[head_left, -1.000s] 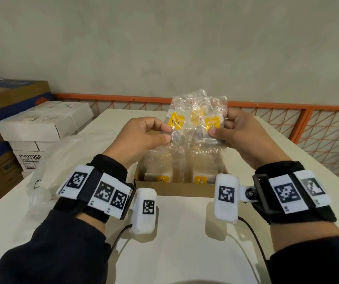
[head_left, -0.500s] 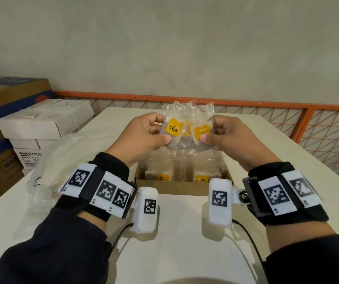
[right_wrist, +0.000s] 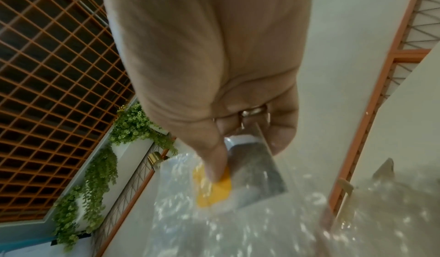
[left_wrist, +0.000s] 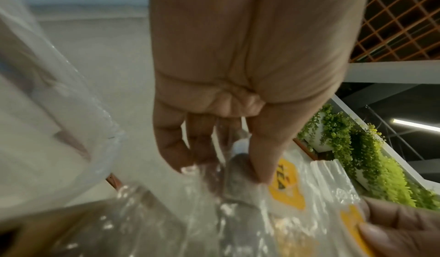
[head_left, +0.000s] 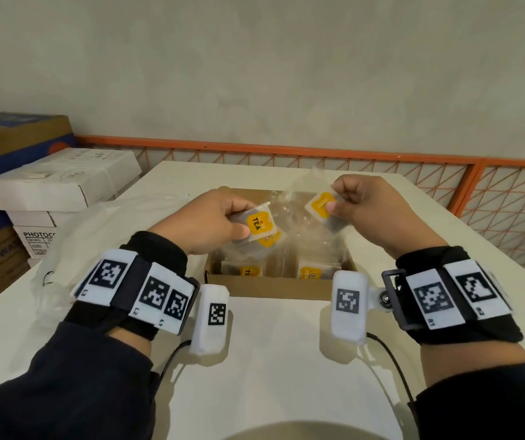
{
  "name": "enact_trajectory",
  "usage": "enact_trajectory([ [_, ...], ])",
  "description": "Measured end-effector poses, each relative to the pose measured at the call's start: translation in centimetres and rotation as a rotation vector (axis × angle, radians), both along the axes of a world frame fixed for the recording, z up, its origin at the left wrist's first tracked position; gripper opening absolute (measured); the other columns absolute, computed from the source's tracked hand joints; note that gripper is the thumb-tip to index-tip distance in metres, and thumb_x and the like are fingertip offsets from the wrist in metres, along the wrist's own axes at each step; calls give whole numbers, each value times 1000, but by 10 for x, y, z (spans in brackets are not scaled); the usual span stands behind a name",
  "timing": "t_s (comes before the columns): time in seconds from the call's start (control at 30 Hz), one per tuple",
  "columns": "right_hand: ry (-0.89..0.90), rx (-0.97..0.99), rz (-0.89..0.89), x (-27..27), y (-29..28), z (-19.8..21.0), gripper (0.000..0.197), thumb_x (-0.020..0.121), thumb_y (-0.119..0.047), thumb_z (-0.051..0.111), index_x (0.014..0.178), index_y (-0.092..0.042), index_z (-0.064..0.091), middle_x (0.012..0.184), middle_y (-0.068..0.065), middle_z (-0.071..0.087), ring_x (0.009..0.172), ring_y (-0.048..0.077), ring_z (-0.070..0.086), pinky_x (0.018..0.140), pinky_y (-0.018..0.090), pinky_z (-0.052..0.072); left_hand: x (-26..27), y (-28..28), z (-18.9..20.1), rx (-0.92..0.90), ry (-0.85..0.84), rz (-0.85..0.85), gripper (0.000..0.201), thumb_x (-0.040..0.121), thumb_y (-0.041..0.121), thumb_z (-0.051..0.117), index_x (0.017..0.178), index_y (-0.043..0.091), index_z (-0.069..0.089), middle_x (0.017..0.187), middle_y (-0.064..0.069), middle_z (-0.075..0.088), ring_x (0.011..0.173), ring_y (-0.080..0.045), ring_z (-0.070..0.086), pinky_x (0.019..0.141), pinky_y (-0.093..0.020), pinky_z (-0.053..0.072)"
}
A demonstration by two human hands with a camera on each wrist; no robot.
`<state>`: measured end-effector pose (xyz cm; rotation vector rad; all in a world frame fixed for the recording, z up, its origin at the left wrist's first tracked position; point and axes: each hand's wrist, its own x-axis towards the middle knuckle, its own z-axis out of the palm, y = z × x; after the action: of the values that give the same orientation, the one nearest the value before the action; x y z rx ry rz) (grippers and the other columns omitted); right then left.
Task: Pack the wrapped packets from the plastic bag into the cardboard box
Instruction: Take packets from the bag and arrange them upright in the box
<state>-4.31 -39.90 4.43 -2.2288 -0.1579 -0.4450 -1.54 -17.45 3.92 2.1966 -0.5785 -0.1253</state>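
Note:
Over the open cardboard box (head_left: 273, 285) both hands hold clear-wrapped tea packets with yellow labels. My left hand (head_left: 219, 222) pinches a packet (head_left: 256, 225) marked TEA; the left wrist view shows the thumb (left_wrist: 260, 159) on that packet (left_wrist: 284, 182). My right hand (head_left: 354, 203) pinches another packet (head_left: 321, 206) a little higher and to the right, its thumb (right_wrist: 213, 157) on the yellow label (right_wrist: 214, 187). Crinkled clear wrap (head_left: 289, 223) stretches between the two. More packets (head_left: 312, 271) stand in rows inside the box.
A large clear plastic bag (head_left: 96, 239) lies on the white table (head_left: 270, 360) to the left of the box. White cartons (head_left: 61, 185) and a brown box (head_left: 7, 144) stand stacked off the left edge. An orange mesh railing (head_left: 493, 198) runs behind and to the right.
Both hands have come down from chest height to just over the box and moved apart, so the bundle held together earlier is now split into a packet in each hand.

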Motion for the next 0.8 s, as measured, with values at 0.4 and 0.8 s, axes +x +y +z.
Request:
enact_trajectory([
  [0.4,125,-189,-2,-7,-3,5,8,85,-6,62,80,-10,68,71,1,62,56,1,48,53,11,38,0,-1,-4,193,-45,28,31,78,-2,67,77,27,55,88,1,67,72,-8,58,65,-21,45],
  [0.8,413,-415,62,-10,9,0,23,82,-4,61,75,-26,65,73,-14,59,68,0,53,60,13,37,-5,-10,-6,286,12,50,17,79,8,69,73,24,67,83,4,67,78,-9,58,64,-16,43],
])
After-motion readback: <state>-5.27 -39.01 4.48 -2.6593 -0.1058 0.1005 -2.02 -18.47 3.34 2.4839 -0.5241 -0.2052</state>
